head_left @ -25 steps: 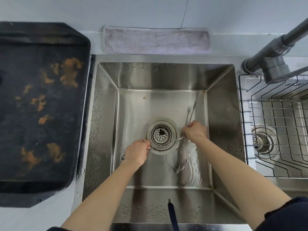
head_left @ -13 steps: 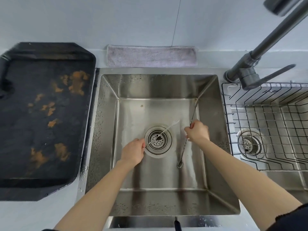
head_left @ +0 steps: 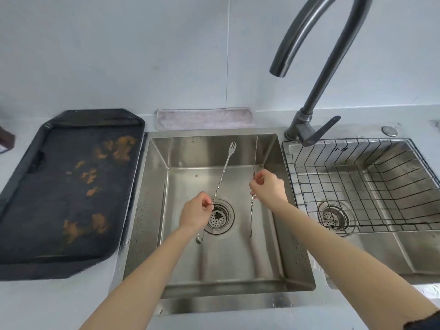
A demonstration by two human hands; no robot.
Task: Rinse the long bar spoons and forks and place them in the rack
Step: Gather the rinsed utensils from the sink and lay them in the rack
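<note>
Hands are raised over the square stainless-steel sink basin (head_left: 152, 210). A long twisted steel bar utensil with a fork end (head_left: 222, 173) is pinched by the left hand (head_left: 196, 213), tines toward the basin's back edge. A second long twisted steel bar utensil (head_left: 254, 163) is pinched near-upright by the right hand (head_left: 269, 188). The black wire rack (head_left: 362, 186) sits in the basin to the right.

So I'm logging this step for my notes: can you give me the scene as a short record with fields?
left hand: pinches a bar fork, tines up
right hand: pinches a second bar utensil, ends unclear
sink: wet, drain strainer in place
tap: no water visible
rack: nothing visible in it
tray: dark, orange stains
</note>
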